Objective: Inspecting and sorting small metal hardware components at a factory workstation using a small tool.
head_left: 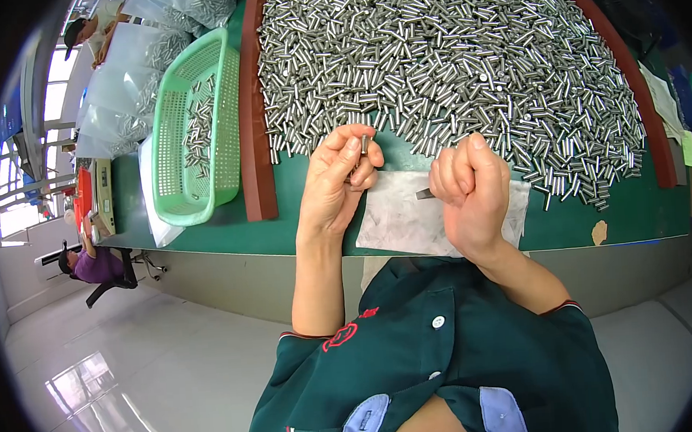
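Between the thumb and fingers of my left hand (331, 177), a small metal pin (364, 144) stands nearly upright. My right hand (475, 196) is closed around a thin dark flat-ended tool (425, 194); only its short end sticks out toward the left, so its kind is hidden. Both hands are raised over the near edge of the table, apart from each other. Below and between them lies a smudged white cloth or paper sheet (393, 213). Just beyond my hands spreads a thick layer of loose metal pins (431, 60).
Dark red rails (257, 142) border the pins on the green tabletop (568, 222). On the left stands a pale green basket (170, 171) holding some pins. Plastic bags (121, 95) of metal parts and a scale (103, 195) are farther left. Two other people are in the left background.
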The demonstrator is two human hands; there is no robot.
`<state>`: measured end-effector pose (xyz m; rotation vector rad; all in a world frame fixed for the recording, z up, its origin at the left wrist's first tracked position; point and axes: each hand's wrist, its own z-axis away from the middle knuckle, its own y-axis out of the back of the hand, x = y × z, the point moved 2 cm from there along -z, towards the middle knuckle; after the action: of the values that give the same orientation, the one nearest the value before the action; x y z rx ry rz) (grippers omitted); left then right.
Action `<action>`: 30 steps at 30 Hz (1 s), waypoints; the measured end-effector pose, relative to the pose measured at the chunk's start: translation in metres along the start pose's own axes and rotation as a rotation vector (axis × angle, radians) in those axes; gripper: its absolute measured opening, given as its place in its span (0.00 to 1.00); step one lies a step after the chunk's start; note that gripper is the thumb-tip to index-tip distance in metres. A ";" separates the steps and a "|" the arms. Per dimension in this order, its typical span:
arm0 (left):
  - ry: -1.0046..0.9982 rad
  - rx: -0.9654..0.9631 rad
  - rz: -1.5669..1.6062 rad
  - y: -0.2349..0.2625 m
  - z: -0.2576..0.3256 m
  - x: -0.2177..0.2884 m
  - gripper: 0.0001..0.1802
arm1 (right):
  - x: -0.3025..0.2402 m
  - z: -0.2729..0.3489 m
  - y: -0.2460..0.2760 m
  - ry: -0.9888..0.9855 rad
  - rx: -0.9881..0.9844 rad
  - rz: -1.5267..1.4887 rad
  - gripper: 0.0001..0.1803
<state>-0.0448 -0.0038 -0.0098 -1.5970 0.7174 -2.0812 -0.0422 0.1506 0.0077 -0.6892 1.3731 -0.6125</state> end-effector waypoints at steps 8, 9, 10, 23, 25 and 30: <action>0.000 0.046 -0.195 -0.002 0.007 -0.001 0.08 | 0.001 -0.001 0.001 -0.001 -0.005 -0.001 0.22; 0.009 0.054 -0.245 -0.004 0.010 -0.004 0.07 | 0.001 -0.001 0.001 0.005 -0.002 0.002 0.22; 0.019 0.062 -0.296 -0.005 0.014 -0.005 0.07 | 0.001 0.000 0.000 0.009 0.001 0.003 0.22; -0.138 0.160 -1.473 -0.035 0.041 -0.017 0.09 | 0.002 -0.003 0.004 -0.044 -0.022 -0.011 0.22; -0.150 0.164 -1.476 -0.034 0.041 -0.018 0.10 | 0.002 -0.003 0.004 -0.070 -0.018 -0.020 0.22; -0.177 0.187 -1.466 -0.033 0.041 -0.019 0.10 | 0.002 -0.004 0.004 -0.096 -0.029 -0.028 0.22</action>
<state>-0.0012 0.0274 0.0051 -2.4518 -1.0537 -2.5632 -0.0457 0.1510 0.0032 -0.7532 1.2876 -0.5752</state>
